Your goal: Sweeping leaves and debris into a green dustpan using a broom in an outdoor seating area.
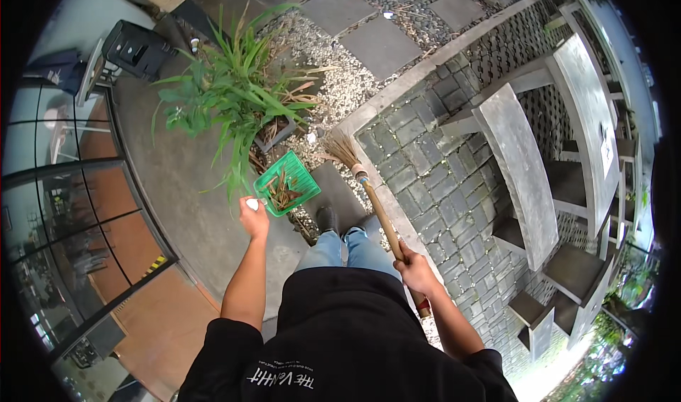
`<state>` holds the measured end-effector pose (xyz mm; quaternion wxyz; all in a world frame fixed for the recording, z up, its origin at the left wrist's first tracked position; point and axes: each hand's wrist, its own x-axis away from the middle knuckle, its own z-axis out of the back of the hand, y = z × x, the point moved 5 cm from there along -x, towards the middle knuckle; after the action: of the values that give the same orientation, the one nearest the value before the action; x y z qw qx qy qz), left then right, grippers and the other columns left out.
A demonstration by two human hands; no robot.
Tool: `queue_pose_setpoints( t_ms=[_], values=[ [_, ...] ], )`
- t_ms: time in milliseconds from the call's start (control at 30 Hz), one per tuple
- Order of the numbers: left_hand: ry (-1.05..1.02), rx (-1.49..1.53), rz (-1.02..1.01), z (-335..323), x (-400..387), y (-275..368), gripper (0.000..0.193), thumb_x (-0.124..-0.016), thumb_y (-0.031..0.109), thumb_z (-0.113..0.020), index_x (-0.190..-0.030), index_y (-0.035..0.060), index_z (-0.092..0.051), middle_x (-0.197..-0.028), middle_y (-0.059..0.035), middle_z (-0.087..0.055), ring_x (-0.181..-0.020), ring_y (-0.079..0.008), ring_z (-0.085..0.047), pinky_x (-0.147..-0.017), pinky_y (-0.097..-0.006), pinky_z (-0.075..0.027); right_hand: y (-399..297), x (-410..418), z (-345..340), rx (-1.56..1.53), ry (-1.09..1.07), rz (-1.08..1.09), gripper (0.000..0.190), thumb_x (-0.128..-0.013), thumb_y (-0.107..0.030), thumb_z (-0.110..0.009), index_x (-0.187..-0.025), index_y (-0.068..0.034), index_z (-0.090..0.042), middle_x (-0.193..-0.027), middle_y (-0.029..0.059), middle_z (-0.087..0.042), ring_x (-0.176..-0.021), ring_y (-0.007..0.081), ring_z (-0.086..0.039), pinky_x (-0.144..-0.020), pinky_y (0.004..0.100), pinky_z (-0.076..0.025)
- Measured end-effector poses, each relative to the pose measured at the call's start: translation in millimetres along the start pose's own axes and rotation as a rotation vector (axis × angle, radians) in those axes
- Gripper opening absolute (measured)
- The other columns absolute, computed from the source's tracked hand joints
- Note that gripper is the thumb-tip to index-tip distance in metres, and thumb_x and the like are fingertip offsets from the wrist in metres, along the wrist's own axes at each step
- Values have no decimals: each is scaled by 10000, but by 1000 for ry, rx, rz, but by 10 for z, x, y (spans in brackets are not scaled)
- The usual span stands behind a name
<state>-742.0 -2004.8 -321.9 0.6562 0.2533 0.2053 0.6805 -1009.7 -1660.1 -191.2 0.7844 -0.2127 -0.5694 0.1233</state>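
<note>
My left hand (254, 218) grips the white handle end (252, 204) of a green plastic dustpan (304, 182). Brown dry leaves and plant scraps (283, 193) lie in the pan. Around the wooden stick of a stiff-bristled broom (382, 210), my right hand (417, 270) is closed. The broom slants away from me, its bristles (341, 149) over the pale pebbles beside a concrete curb. Whether the bristles touch the ground I cannot tell. Just beyond the dustpan stands a leafy green plant in a grey square pot (276, 136).
White pebbles (340, 93) and square stone slabs (380, 48) stretch ahead. A concrete curb (396, 101) borders grey block paving (425, 157). Concrete benches (518, 173) and stools (574, 266) stand at right. Glass doors (80, 189) and a black speaker-like box (135, 48) are at left.
</note>
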Motion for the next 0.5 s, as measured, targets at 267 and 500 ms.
queue_pose_setpoints(
  t_ms=[267,500],
  values=[
    [-88,-4,3,-119,-92,-317,262,-808,89,-692,-1016,55,-537,-954,-193,-650,-891,-398,-629,-742,-447,-495,-129,-38,-408,283,-49,64,611,-860,-181,-552,-1410,20,-375,-1018,332,-622,-1019,418,-619,-909,400,-476],
    [-98,-9,-4,-111,-102,-422,259,-807,110,-696,-1011,63,-543,-981,-192,-651,-915,-403,-624,-763,-455,-485,-170,458,-477,262,-271,85,612,-853,-218,-632,-1394,-19,-427,-1068,275,-646,-1018,338,-649,-908,358,-482]
  ],
)
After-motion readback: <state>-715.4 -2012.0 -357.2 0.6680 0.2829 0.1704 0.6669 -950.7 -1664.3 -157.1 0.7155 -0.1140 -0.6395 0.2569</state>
